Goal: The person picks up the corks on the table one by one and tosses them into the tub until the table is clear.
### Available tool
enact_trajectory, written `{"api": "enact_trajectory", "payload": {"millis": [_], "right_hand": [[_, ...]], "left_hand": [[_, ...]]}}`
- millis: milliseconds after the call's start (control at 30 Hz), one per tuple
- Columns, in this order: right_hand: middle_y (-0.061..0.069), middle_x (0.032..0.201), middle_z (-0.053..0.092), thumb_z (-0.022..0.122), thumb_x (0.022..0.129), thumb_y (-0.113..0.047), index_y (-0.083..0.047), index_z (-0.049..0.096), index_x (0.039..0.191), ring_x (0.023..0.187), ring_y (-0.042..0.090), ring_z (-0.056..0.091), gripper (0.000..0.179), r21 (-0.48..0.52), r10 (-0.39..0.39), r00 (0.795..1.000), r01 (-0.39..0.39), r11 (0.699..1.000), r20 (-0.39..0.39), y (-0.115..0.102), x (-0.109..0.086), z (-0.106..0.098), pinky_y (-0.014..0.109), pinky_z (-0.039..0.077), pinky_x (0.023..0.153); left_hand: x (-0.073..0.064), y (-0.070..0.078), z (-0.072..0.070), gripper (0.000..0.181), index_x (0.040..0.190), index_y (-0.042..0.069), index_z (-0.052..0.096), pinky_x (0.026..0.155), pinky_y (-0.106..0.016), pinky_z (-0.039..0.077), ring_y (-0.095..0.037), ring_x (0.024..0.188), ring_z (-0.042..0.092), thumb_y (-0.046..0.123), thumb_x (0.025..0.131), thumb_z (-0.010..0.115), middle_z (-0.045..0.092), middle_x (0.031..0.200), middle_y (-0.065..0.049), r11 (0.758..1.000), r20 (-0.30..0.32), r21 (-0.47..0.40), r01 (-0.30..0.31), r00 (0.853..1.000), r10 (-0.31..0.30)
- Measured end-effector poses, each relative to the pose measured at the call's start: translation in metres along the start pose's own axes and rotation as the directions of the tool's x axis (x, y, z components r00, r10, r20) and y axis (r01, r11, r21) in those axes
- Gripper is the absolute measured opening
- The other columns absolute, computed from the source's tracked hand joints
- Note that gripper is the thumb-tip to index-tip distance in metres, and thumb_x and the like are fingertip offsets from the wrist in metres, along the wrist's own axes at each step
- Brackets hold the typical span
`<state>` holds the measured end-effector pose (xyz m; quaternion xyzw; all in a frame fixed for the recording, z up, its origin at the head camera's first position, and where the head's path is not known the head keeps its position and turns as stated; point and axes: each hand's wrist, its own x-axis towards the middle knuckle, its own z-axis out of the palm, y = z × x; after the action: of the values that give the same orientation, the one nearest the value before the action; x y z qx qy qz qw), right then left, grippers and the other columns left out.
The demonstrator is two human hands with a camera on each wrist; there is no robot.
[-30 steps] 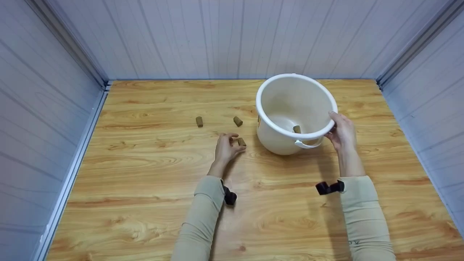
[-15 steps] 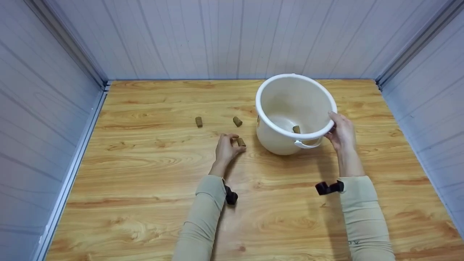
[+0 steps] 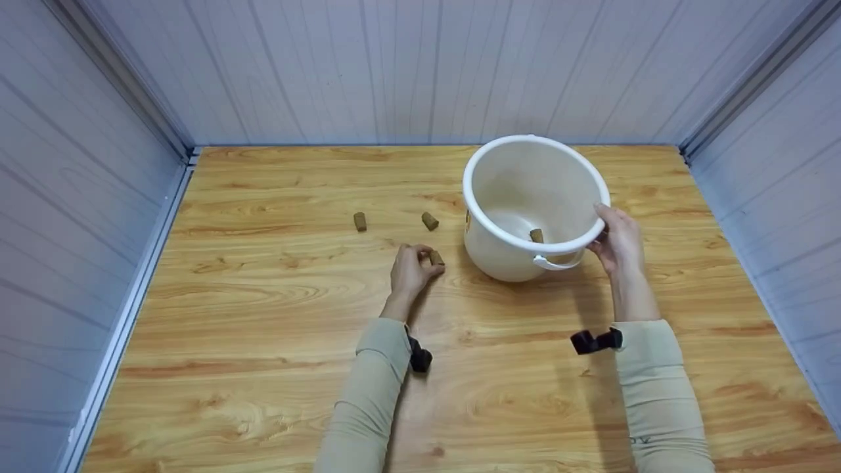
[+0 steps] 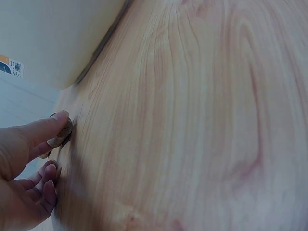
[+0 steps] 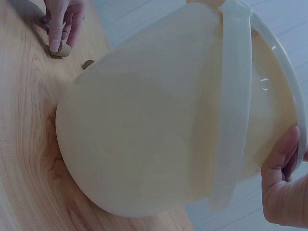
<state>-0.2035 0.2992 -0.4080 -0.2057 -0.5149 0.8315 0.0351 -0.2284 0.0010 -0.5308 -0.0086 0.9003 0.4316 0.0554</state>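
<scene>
My left hand [image 3: 409, 272] pinches a small brown cork [image 3: 437, 258] between thumb and fingers, low over the wooden table. In the left wrist view the thumb and a fingertip meet around this cork [image 4: 61, 134]. My right hand [image 3: 621, 242] grips the rim of a white plastic bucket [image 3: 506, 259], thumb on top and fingers underneath on the right side. One cork [image 3: 537, 235] lies inside the bucket, partly hidden by the near rim. Two more corks lie loose on the table, a nearer cork [image 3: 430, 221] left of the bucket and a farther cork [image 3: 360, 221].
The wood-grain table [image 3: 263, 368] is bounded by a pale panelled back wall [image 3: 315, 72] and side walls [image 3: 52, 217]. The bucket's white handle [image 3: 558, 264] hangs down at its front. Black wrist cameras sit on both sleeves.
The left thumb and fingers have closed in on the cork, which has barely shifted. The right hand and the bucket stay in place.
</scene>
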Motion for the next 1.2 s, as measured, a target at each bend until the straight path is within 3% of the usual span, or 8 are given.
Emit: {"api": "enact_trajectory", "payload": {"millis": [600, 867, 1200], "right_hand": [[0.009, 0.067, 0.058, 0.055, 0.087, -0.011, 0.001, 0.052, 0.079, 0.056, 0.017, 0.059, 0.015, -0.007, 0.009, 1.000, -0.009, 1.000, 0.003, 0.001, 0.001, 0.001, 0.025, 0.047, 0.045], [0.009, 0.064, 0.057, 0.053, 0.087, -0.010, 0.001, 0.051, 0.076, 0.053, 0.017, 0.058, 0.016, -0.004, 0.006, 1.000, -0.006, 1.000, -0.010, 0.000, -0.001, 0.002, 0.025, 0.046, 0.043], [0.008, 0.061, 0.058, 0.053, 0.087, -0.010, -0.001, 0.052, 0.073, 0.051, 0.015, 0.058, 0.017, 0.001, 0.013, 1.000, -0.013, 1.000, -0.023, -0.001, -0.002, 0.002, 0.025, 0.046, 0.042]], "left_hand": [[-0.004, -0.001, -0.003, 0.031, 0.099, 0.005, 0.065, 0.070, -0.034, 0.043, -0.022, 0.081, 0.050, 0.018, 0.072, 0.074, 0.052, 0.091, -0.010, 0.997, -0.061, -0.035, -0.062, 0.996, 0.060], [-0.005, 0.002, -0.008, 0.032, 0.100, 0.005, 0.064, 0.071, -0.034, 0.043, -0.022, 0.083, 0.050, 0.020, 0.074, 0.073, 0.052, 0.094, -0.012, 0.996, -0.051, -0.041, -0.077, 0.996, 0.075], [-0.007, 0.011, -0.013, 0.033, 0.101, 0.005, 0.064, 0.064, -0.029, 0.040, -0.022, 0.078, 0.047, 0.020, 0.073, 0.073, 0.050, 0.093, -0.013, 0.983, -0.074, -0.123, -0.133, 0.989, 0.125]]}}
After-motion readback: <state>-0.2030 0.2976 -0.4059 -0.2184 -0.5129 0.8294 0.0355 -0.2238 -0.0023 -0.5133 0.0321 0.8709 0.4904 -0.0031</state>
